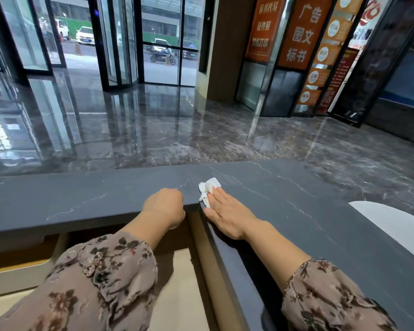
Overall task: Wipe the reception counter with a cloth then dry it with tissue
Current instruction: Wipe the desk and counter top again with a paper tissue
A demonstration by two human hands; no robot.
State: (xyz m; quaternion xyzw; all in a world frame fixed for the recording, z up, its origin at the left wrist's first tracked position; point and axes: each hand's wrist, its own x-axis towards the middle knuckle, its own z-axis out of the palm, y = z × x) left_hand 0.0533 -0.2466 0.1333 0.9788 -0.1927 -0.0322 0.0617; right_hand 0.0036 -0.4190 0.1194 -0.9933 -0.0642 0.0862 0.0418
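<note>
Tissue (208, 188): white, crumpled, lying on the reception counter (81, 199) just right of the seam where two slabs meet, near the counter's inner corner. Right hand (225, 211): laid flat, fingers straight and together, fingertips pressing on the tissue's near part, palm on the counter top, the tissue's far edge showing beyond the fingers. Left hand (164, 207): just beside and left of the tissue, not touching it, fingers curled under into a loose fist with knuckles resting on the counter by its inner edge; nothing shows in it. Counter: dark grey stone with thin white veins, L-shaped, running across the view and down the right side. Sleeves (105, 278): loose, brown-pink floral print, on both forearms. White sheet (392, 218): on the counter well to the right, partly cut off by the frame. Lower desk (182, 283): pale beige, beneath the counter's inner edge. Floor (153, 130): glossy dark marble, beyond the counter. Glass doors (120, 39): black-framed, at the far side, with parked cars (85, 35) outside. Orange signs (299, 32): upper right, bearing white characters.
</note>
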